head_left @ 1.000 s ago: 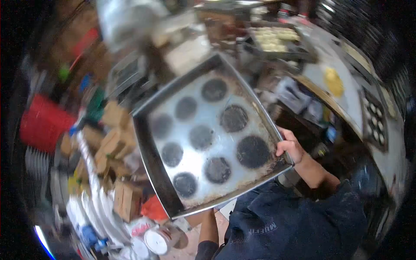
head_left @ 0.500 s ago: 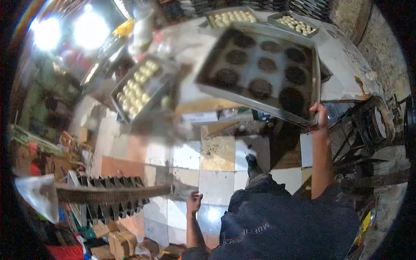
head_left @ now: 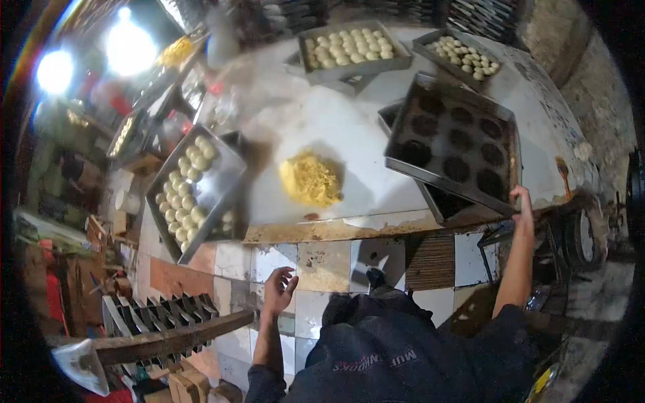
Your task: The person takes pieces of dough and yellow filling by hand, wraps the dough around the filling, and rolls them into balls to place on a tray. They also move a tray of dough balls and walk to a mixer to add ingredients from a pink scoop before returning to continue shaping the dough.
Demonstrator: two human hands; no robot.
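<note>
On one corner of the dark-blotched metal tray (head_left: pixel 440 181), gripping with the right hand (head_left: pixel 521 202); nothing in the loosely curled left hand (head_left: pixel 278 291). Skewed over a lower tray (head_left: pixel 445 203) on the table (head_left: pixel 366 144), liable to twist from that one-corner hold. Farther left, crumbly yellow mound (head_left: pixel 312 180), smooth dough balls (head_left: pixel 181 213).

We see a dark square metal tray (head_left: pixel 457 144), matt and blotched inside (smoother outside), a smooth whitish tabletop (head_left: pixel 366 141) and a rough, crumbly yellow mound (head_left: pixel 310 180).
</note>
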